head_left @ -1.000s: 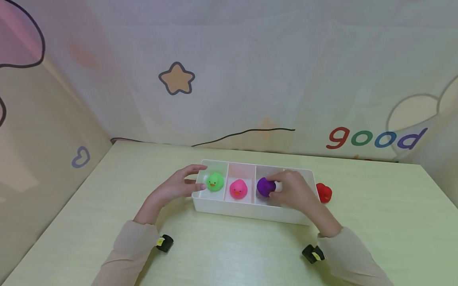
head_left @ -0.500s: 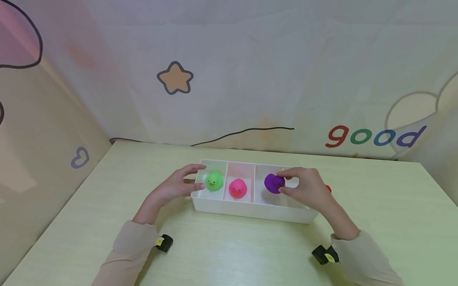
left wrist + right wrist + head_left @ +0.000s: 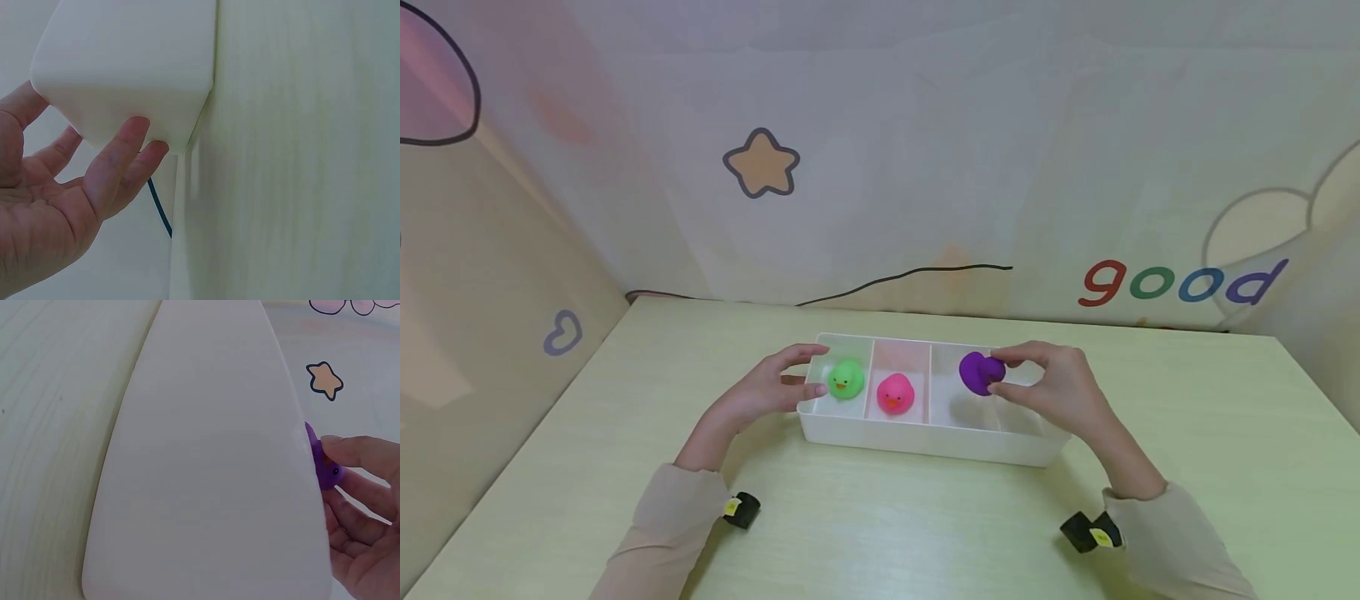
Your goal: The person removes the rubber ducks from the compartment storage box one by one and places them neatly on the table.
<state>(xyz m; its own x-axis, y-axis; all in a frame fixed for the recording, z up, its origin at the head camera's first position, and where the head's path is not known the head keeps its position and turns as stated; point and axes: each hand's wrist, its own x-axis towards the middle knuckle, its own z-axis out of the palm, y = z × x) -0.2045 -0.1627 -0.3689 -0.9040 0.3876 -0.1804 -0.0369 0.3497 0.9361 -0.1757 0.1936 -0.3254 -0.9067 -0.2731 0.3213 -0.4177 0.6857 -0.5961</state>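
Note:
A long white divided box (image 3: 917, 442) lies across the table. My left hand (image 3: 767, 385) holds its left end, thumb and a finger at the rim; in the left wrist view, other fingertips touch the end wall (image 3: 119, 100). A green toy duck (image 3: 846, 379) sits in the leftmost compartment, and a pink toy duck (image 3: 896, 393) in the one beside it. Thumb and fingers of my right hand (image 3: 1063, 387) pinch a purple toy duck (image 3: 979, 373) above the third compartment, where its shadow falls. The right wrist view shows the purple duck (image 3: 326, 467) partly behind the box.
The pale wooden table (image 3: 895, 525) extends around the box. A printed cloth backdrop (image 3: 880, 167) rises behind it. Black wrist devices (image 3: 742, 510) sit at both sleeves.
My right hand has lifted the purple duck up and slightly right from the third compartment. The red object right of the box is now out of sight behind that hand. My left hand stays put.

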